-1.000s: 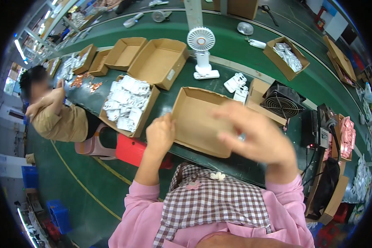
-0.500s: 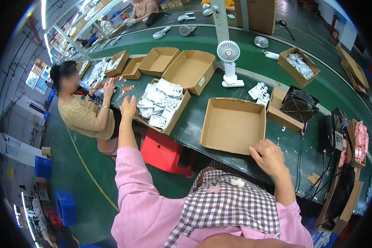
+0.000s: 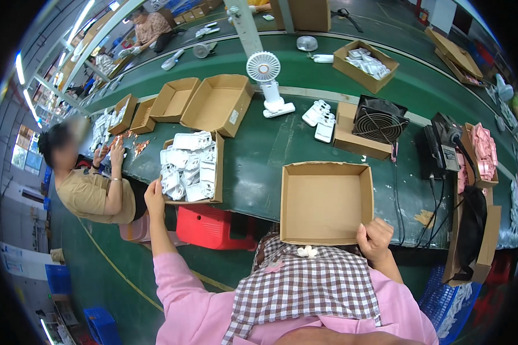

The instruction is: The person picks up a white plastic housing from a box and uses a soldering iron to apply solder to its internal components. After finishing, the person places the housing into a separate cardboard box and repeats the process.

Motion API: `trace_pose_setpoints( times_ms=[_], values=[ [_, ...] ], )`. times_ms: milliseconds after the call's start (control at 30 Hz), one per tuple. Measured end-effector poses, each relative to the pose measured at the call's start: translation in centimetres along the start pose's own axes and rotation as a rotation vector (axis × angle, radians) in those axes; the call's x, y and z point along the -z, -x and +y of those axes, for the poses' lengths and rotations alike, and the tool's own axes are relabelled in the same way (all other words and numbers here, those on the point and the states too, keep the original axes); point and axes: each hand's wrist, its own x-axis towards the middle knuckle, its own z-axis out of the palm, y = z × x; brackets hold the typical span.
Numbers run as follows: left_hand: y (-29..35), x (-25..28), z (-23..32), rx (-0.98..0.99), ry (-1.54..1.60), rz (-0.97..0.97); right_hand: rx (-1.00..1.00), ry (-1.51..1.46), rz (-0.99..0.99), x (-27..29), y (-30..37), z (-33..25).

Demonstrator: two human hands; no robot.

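Observation:
My left hand (image 3: 155,197) is closed on the near left edge of a cardboard box full of white plastic parts (image 3: 189,167). At the other side, my right hand (image 3: 376,238) is closed at the near right corner of a shallow open cardboard box (image 3: 327,198), thumb against its wall; the folded fingers partly hide the grip. The bare bottom of this box shows, and its near edge reaches the table's front edge, against my checked apron. Between the two boxes lies a strip of green tabletop (image 3: 248,178).
A white fan (image 3: 263,68) stands behind, beside white plastic housings (image 3: 319,119). Rightward are a black fan (image 3: 380,121) on a carton, a black device (image 3: 440,146) with cables and pink parts (image 3: 483,150). A co-worker (image 3: 92,184) sits left, near a red stool (image 3: 207,227).
My left hand has come down onto the side of the box of white parts, which now sits squarer to me. The shallow box has come nearer my body with my right hand. The view has shifted.

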Motion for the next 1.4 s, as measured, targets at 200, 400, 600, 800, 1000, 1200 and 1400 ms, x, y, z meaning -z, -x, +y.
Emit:
trace_pose_setpoints(
  times_ms=[200,400,600,800,1000,1200,1400],
  values=[
    [7.6,-1.9,2.7,-0.003,0.020,0.094,0.004,0.005,0.026,2.2,1.0,0.7],
    [13.7,-6.2,7.7,0.022,0.161,0.106,-0.009,0.052,0.068,3.7,2.2,1.8],
    [17.4,-10.1,11.5,0.006,0.219,0.091,-0.040,0.048,0.086,4.5,2.9,2.0],
    [15.8,-13.2,13.2,0.020,0.259,0.010,-0.055,0.057,0.065,4.6,2.8,1.8],
    [11.8,-14.7,13.1,-0.035,0.243,-0.072,-0.073,0.062,0.095,3.8,2.6,1.9],
    [8.3,-15.7,12.9,-0.070,0.090,-0.047,-0.097,0.069,0.066,3.1,1.9,1.6],
    [5.3,-16.3,15.4,-0.063,-0.174,-0.149,-0.109,0.071,0.058,2.6,1.2,1.7]
  ],
)
